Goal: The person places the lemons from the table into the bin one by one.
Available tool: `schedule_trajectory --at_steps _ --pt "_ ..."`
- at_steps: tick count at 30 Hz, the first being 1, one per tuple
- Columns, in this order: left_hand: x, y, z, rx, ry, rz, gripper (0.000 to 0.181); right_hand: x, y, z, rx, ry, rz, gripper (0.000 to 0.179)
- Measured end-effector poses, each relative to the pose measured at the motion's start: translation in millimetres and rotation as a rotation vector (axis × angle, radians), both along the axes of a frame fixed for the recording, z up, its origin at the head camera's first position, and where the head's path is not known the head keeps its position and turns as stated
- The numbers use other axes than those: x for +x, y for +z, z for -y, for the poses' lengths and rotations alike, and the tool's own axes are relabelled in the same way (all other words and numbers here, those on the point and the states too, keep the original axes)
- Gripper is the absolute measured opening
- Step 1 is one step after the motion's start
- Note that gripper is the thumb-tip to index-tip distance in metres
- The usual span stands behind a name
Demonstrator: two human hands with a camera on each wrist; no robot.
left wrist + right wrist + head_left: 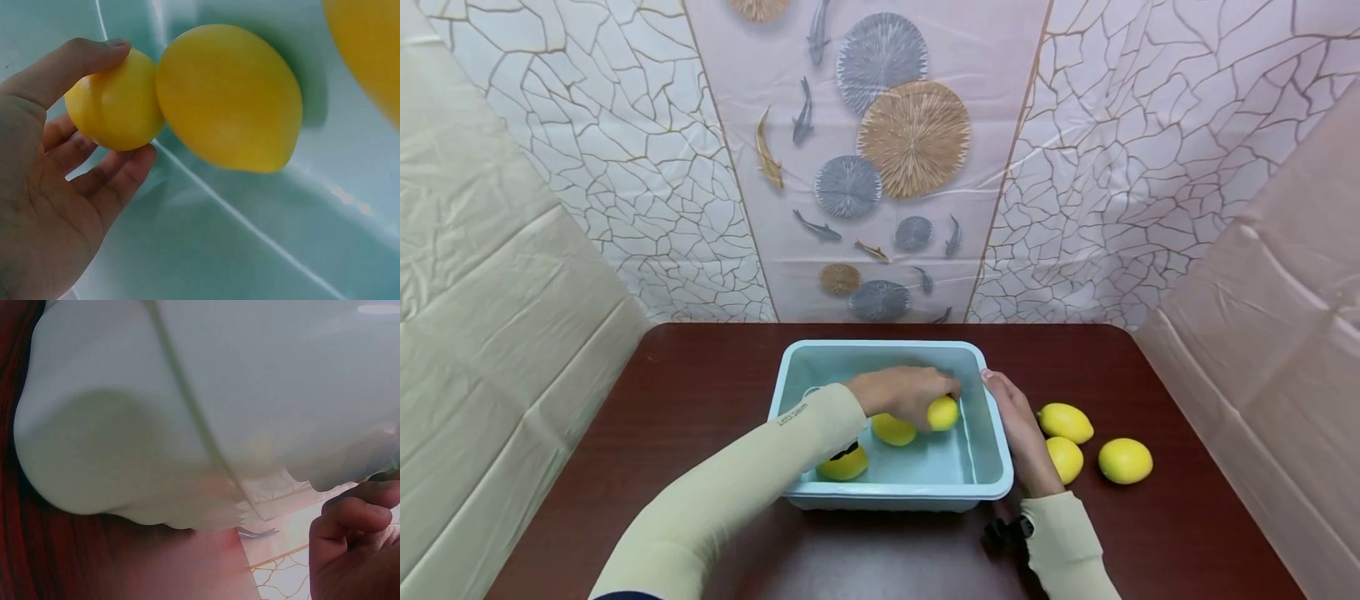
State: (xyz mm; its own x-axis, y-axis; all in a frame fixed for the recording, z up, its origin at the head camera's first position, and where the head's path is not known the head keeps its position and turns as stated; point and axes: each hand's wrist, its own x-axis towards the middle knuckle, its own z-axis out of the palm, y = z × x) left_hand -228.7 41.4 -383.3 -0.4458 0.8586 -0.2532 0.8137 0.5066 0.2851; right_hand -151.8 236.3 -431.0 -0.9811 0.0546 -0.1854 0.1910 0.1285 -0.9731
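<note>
My left hand point(904, 395) reaches down into a light blue plastic basin point(880, 492) and grips a lemon point(942, 413) near the right inner wall. In the left wrist view, the thumb lies over that lemon point(115, 103) and the fingers curl beneath it. A second lemon point(228, 100) sits right against it. Under the left forearm, another lemon point(844, 463) rests in the basin. My right hand point(1021, 425) holds the basin's right rim from outside; its curled fingers point(350, 515) show at the rim in the right wrist view.
On the dark red-brown table point(700, 392), right of the basin, lie three lemons: one farther back point(1066, 423), one partly behind the right wrist point(1064, 460), and one farther right point(1125, 462). Patterned cloth point(880, 167) hangs behind the table, with plain cloth at both sides.
</note>
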Motion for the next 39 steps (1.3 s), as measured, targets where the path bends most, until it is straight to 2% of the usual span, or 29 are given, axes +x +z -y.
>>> schedule_trajectory --at_steps 7,15,19,20,31,39 --pt "-3.6 -12.1 -3.7 -0.01 0.068 0.041 0.056 0.2 -1.6 0.0 0.0 -0.003 0.003 0.064" --pt "-3.3 -34.0 -14.5 -0.118 0.101 -0.013 0.058 1.9 -5.1 1.0 0.002 -0.004 0.009 0.062" --pt "-0.3 -35.7 -14.4 -0.114 0.11 -0.04 0.055 1.0 -5.1 1.8 -0.002 0.0 0.012 0.061" --pt "2.6 -32.3 -13.9 -0.114 0.112 -0.048 0.053 0.8 -5.0 1.7 -0.003 -0.003 0.015 0.061" --pt "6.5 -31.4 -19.3 -0.163 0.131 -0.051 0.052 2.1 -5.8 -1.6 0.001 0.002 0.018 0.061" --pt "5.4 -21.7 -18.6 -0.171 0.149 -0.042 0.043 -1.3 -2.3 -0.4 -0.027 0.001 -0.006 0.059"
